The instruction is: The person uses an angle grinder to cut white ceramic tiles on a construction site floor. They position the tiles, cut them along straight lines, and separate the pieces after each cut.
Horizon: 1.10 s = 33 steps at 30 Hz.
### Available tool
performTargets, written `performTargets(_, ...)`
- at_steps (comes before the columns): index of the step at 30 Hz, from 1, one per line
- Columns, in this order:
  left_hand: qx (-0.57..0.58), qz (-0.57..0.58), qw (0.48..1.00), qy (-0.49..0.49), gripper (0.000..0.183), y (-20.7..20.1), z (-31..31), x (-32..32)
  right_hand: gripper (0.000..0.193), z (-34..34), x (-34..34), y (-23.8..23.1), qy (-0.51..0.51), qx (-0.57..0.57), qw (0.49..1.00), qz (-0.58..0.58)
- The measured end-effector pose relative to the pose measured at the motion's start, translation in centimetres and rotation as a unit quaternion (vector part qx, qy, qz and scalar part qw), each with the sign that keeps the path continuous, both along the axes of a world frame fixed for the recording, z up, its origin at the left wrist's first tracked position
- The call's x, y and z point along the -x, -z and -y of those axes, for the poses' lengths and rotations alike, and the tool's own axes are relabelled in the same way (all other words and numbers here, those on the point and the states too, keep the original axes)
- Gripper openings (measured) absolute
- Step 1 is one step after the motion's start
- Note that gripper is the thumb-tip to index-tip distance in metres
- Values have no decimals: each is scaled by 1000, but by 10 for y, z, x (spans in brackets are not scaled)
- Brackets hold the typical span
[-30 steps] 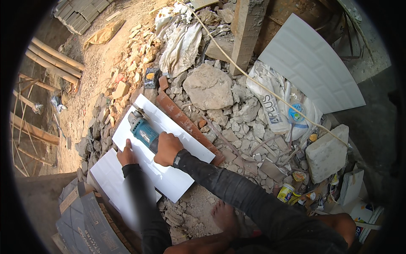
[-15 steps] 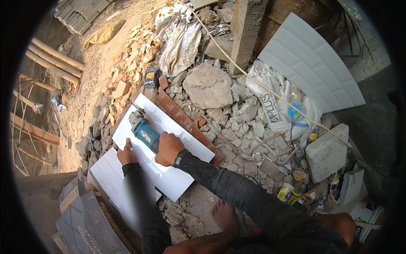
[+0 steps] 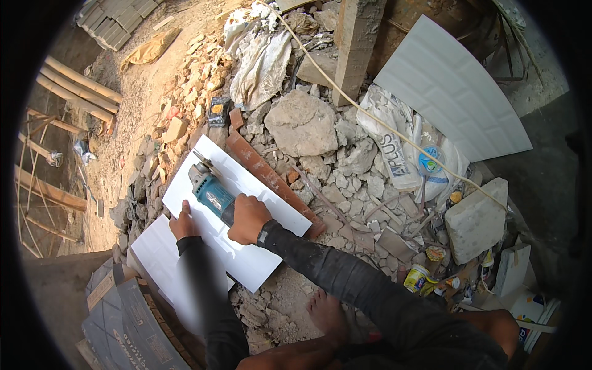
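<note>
grinder (image 3: 213,194) partly hidden by right hand (image 3: 250,220), left sleeve (image 3: 208,280) blurred, block stack (image 3: 117,22) cut off above

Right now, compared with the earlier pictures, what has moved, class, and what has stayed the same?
The right hand and the angle grinder it holds have shifted very slightly over the white panel, toward the person and to the right. Nothing was taken hold of or let go. The left hand stays at the panel's left edge, and the panel and surrounding rubble lie as before.
</note>
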State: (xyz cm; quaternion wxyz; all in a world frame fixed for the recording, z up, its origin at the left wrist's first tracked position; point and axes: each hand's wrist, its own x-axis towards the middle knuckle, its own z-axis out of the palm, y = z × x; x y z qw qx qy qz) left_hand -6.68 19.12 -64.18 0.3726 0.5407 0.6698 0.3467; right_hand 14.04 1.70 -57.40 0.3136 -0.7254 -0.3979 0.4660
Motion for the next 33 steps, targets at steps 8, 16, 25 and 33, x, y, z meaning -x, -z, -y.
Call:
performTargets(8,9,11,1000,-5,43,-7,5,-5,54,-2,0,2,-1,-9,1000,6)
performTargets(16,-7,11,1000,-1,42,-6,5,-6,54,8,0,0,0,-7,1000,8)
performTargets(25,-17,-23,999,21,49,8,-5,8,54,12,-1,1,-4,-5,1000,7)
performTargets(33,-41,-50,998,15,71,17,-11,12,55,12,0,2,-5,-11,1000,8)
